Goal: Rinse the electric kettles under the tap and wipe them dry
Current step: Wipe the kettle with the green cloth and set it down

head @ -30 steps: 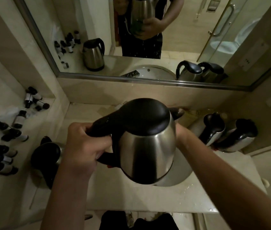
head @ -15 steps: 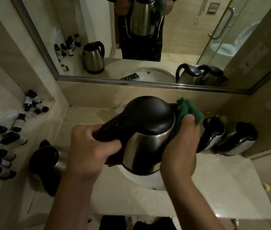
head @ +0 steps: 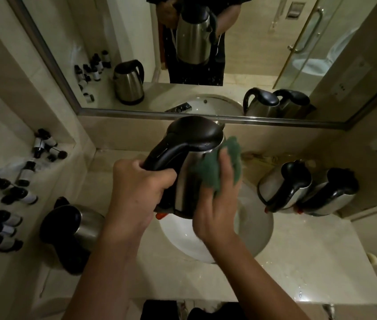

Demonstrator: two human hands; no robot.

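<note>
A steel kettle (head: pixel 195 144) with a black lid and handle hangs in the air above the white sink (head: pixel 256 232). My left hand (head: pixel 136 188) grips its black handle. My right hand (head: pixel 215 204) presses a green cloth (head: pixel 231 158) flat against the kettle's right side, fingers spread. The tap is hidden behind the kettle.
Another kettle (head: pixel 69 229) stands on the counter at the left. Two more kettles (head: pixel 284 185) (head: pixel 330 195) stand side by side at the right, against the wall. Several small dark bottles (head: pixel 19 195) lie on the left ledge. A mirror (head: pixel 275 54) covers the wall ahead.
The kettle has risen and tipped more upright. My right hand came round from behind it with the green cloth and slid down its right side.
</note>
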